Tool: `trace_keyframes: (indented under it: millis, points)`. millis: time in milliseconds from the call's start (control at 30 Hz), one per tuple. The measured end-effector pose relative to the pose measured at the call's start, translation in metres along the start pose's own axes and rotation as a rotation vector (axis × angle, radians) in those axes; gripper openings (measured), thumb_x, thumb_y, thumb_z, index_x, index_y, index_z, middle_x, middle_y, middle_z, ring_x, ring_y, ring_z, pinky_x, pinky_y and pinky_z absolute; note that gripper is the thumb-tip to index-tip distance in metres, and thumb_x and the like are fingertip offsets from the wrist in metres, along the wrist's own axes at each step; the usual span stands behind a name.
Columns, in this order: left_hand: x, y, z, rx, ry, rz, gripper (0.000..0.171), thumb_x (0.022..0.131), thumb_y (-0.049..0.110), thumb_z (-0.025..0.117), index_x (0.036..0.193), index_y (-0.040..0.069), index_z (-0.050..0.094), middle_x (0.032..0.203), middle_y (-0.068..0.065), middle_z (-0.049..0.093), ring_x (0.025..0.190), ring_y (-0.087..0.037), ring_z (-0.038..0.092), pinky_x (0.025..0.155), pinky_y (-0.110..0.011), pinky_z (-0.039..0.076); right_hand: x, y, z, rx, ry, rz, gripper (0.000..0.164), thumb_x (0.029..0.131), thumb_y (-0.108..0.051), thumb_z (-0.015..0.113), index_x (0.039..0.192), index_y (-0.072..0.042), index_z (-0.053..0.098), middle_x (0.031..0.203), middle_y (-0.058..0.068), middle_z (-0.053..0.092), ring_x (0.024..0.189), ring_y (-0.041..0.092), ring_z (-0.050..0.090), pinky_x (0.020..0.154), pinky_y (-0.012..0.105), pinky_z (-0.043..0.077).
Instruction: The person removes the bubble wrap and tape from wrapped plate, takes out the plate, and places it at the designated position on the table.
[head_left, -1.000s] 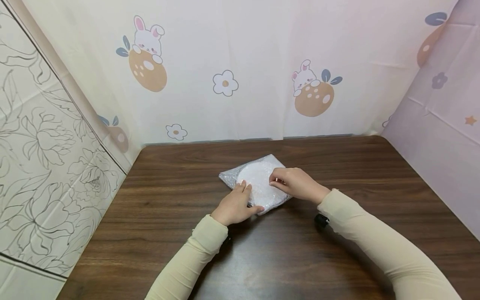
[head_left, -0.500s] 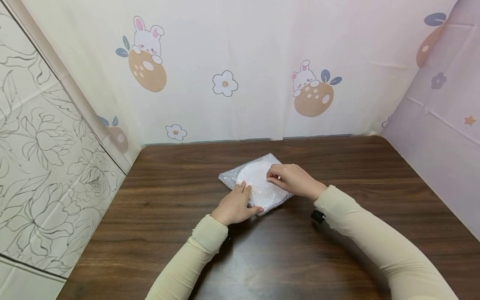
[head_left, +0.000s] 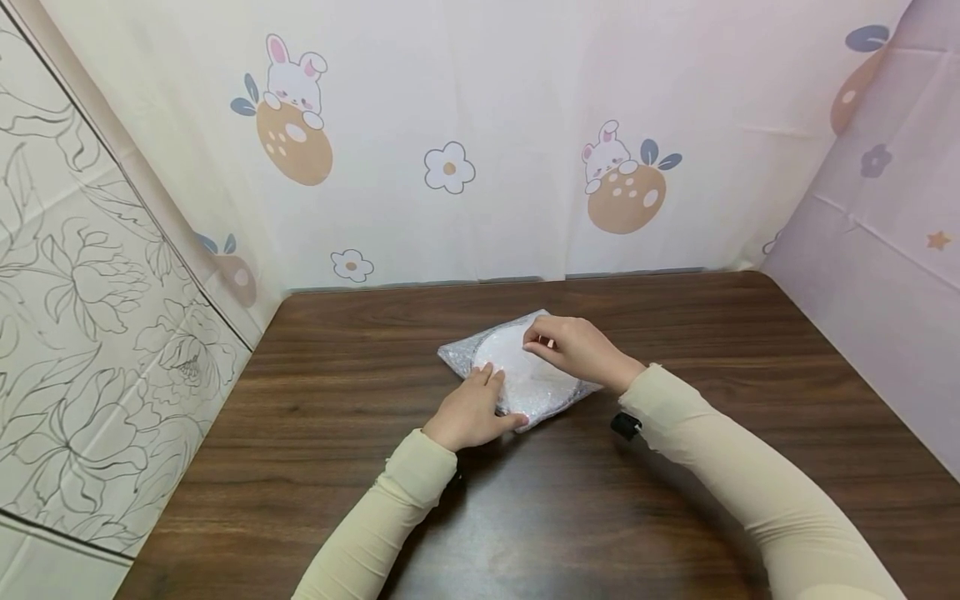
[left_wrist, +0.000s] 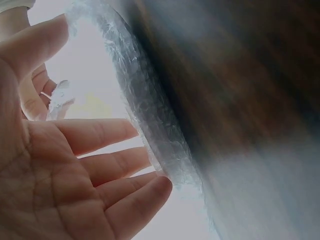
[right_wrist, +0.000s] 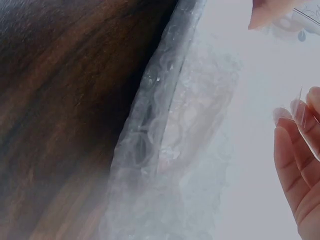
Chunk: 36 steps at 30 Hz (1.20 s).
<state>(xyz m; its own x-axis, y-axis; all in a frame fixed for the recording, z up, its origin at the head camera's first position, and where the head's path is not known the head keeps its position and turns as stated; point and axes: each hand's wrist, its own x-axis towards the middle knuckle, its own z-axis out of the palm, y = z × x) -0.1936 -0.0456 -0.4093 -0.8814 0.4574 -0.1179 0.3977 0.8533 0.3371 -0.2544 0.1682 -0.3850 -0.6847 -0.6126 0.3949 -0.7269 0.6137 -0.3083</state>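
A round white flat object wrapped in clear bubble wrap (head_left: 542, 392) lies on the table in the head view. My left hand (head_left: 467, 412) rests on its near left edge with fingers spread and straight; the left wrist view shows the fingertips against the crinkled bubble-wrap edge (left_wrist: 145, 95). Over the package's upper right part, my right hand (head_left: 579, 345) has thumb and fingers brought together. They pinch a small strip of clear tape (right_wrist: 300, 109), seen in the right wrist view and also between the fingers in the left wrist view. Glare washes out the white surface in both wrist views.
The package sits on a dark brown wooden table (head_left: 300, 433). A pale curtain printed with rabbits and flowers (head_left: 517, 100) hangs along the back edge. To the left stands a panel with line-drawn flowers (head_left: 97, 283); a lilac curtain (head_left: 885, 292) is at right.
My right hand has shifted a little left and away from me across the package, uncovering more of its right corner. The left hand has stayed in place.
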Motion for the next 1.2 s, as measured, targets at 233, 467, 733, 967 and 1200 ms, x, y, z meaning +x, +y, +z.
trace_keyframes:
  millis: [233,467,733,967,1200]
  points:
    - [0.000,-0.001,0.001,-0.013,0.004,-0.009,0.085,0.089,0.057,0.062,0.148,0.001,0.040,0.156,-0.022,0.033,0.147,-0.037,0.030,0.115,-0.047,0.035,-0.008,-0.003,-0.011,0.089,-0.015,0.012,0.004,0.093,-0.016,0.068,0.097,-0.017,0.068,0.090,-0.007,0.066,0.081,0.006,0.063,0.069,0.032,0.056]
    - [0.000,-0.001,0.002,-0.023,0.008,-0.010,0.084,0.089,0.057,0.062,0.149,0.002,0.040,0.156,-0.022,0.033,0.147,-0.036,0.030,0.116,-0.046,0.035,-0.021,-0.002,-0.021,0.108,-0.008,-0.030,0.008,0.091,-0.011,0.070,0.096,-0.016,0.069,0.093,-0.006,0.068,0.080,0.005,0.063,0.072,0.029,0.057]
    - [0.000,-0.001,0.001,-0.027,0.010,-0.009,0.084,0.089,0.056,0.062,0.149,0.001,0.039,0.157,-0.022,0.032,0.147,-0.036,0.030,0.116,-0.046,0.035,-0.034,0.002,-0.031,0.120,0.057,0.009,0.013,0.089,-0.007,0.071,0.099,-0.015,0.071,0.094,-0.005,0.069,0.079,0.005,0.062,0.069,0.031,0.056]
    - [0.000,-0.001,0.001,-0.029,0.009,-0.010,0.085,0.090,0.057,0.061,0.149,0.001,0.038,0.157,-0.021,0.031,0.147,-0.036,0.029,0.116,-0.046,0.034,-0.044,0.013,-0.029,0.075,0.065,0.170,0.017,0.094,-0.015,0.067,0.110,-0.009,0.069,0.098,-0.003,0.068,0.084,0.008,0.062,0.074,0.033,0.055]
    - [-0.001,-0.001,0.002,-0.022,0.014,-0.006,0.085,0.090,0.058,0.061,0.149,0.001,0.038,0.157,-0.022,0.032,0.147,-0.035,0.030,0.116,-0.046,0.035,-0.054,0.020,-0.020,0.005,-0.077,0.309,0.036,0.097,-0.024,0.061,0.126,-0.002,0.062,0.119,0.014,0.065,0.106,0.030,0.064,0.087,0.047,0.053]
